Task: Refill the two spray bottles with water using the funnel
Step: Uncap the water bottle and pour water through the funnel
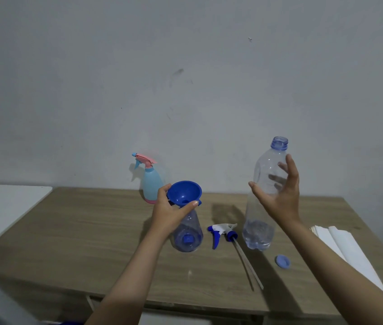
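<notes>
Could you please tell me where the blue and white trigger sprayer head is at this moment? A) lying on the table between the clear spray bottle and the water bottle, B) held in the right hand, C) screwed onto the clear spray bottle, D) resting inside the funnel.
A: the trigger sprayer head lies on the table, between the clear spray bottle and the water bottle.

The funnel is showing glossy blue plastic; the water bottle is looking clear and smooth; the table is showing matt wood grain.
</notes>
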### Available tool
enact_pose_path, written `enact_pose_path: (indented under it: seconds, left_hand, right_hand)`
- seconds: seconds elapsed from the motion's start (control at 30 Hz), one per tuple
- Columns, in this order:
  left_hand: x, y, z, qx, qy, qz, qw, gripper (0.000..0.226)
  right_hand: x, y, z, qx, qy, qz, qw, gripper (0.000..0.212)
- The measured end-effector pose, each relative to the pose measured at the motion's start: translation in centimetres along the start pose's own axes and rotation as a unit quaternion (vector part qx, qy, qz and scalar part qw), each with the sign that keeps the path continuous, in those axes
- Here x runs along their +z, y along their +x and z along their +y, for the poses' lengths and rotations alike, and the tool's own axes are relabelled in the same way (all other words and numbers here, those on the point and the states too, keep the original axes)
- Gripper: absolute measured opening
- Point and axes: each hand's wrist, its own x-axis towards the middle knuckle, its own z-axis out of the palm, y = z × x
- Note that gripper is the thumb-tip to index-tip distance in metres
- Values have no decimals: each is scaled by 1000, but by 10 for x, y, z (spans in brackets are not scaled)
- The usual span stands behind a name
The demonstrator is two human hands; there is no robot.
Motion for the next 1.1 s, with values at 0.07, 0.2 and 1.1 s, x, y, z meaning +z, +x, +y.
enact_pose_path:
  seconds: [0.07, 0.2, 1.1]
  left_hand:
    - [0, -1, 0, 0, -3, -3, 1000, 75]
    - [0, -1, -1, 2, -11, 0, 1000, 77]
    - [-3, -7, -35, -102, 152, -42, 982, 33]
  right_hand:
    - [-1, 0, 4, 6, 6, 5, 1000, 112]
    - [-2, 0, 8, -7, 11, -3, 1000, 120]
    - [128, 25, -126, -26, -206, -542, 815, 85]
